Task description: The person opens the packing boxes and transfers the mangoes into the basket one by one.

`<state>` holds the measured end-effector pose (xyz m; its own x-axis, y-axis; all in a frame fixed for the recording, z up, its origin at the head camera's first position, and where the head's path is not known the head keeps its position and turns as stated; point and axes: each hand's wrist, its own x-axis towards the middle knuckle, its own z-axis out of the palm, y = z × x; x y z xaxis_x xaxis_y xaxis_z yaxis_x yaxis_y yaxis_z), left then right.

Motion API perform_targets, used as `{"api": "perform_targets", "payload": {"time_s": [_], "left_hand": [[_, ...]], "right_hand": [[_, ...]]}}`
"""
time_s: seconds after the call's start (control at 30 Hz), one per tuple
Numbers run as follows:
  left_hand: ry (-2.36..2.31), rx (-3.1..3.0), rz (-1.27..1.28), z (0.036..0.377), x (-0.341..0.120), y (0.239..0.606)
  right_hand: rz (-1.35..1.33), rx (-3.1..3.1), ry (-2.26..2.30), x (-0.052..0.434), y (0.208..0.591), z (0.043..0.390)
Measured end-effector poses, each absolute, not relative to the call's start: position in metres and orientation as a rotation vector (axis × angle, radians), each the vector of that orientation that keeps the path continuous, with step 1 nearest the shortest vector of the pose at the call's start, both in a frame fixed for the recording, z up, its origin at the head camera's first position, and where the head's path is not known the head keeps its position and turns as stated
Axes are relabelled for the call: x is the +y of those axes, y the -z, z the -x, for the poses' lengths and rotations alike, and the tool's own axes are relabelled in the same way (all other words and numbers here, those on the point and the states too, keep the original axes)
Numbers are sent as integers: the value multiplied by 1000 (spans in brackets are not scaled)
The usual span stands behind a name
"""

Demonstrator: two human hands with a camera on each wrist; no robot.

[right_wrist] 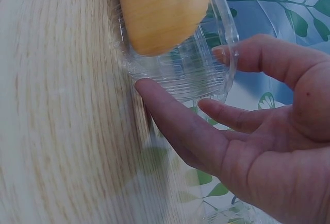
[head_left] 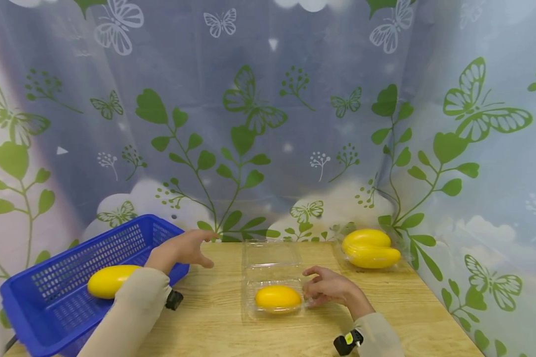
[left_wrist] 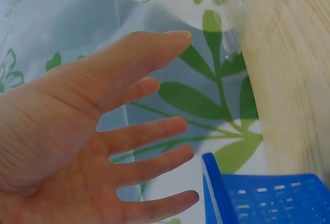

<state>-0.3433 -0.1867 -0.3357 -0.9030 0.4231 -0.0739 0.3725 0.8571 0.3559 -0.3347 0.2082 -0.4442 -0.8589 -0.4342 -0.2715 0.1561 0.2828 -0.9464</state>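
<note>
A yellow mango (head_left: 278,298) lies in the lower tray of an open clear clamshell box (head_left: 272,277) near the middle of the wooden counter (head_left: 214,317), the box's lid (head_left: 271,254) folded back flat toward the curtain. My right hand (head_left: 332,287) rests just beside the box on its right, my fingers (right_wrist: 170,116) loosely spread and straight, the forefinger touching the tray's clear wall and another fingertip at its rim; nothing is gripped. My left hand (head_left: 183,249) hangs above the counter between the box and a blue slatted basket (head_left: 49,297), fingers (left_wrist: 149,131) wide apart and holding nothing, well clear of the box. My left sleeve (head_left: 134,307) crosses the basket's near corner and hides part of its wall. Inside the basket, at the left edge of the counter, lies a second yellow mango (head_left: 109,280), partly covered by that sleeve. At the far right of the counter, close to the curtain, sits another clear box (head_left: 369,250) with two more mangoes (head_left: 369,248) inside, well apart from both hands. A curtain printed with green leaves and butterflies (head_left: 250,124) closes in the counter at the back and on both sides. Nothing lies between my right hand and the open box.
</note>
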Motion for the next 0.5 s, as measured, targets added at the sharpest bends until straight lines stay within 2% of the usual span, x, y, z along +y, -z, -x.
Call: {"api": "perform_targets", "payload": {"time_s": [0.5], "left_hand": [[-502,2875,-685,340,-156,329]], "right_hand": [[256,2066,1621,209,445,335]]}}
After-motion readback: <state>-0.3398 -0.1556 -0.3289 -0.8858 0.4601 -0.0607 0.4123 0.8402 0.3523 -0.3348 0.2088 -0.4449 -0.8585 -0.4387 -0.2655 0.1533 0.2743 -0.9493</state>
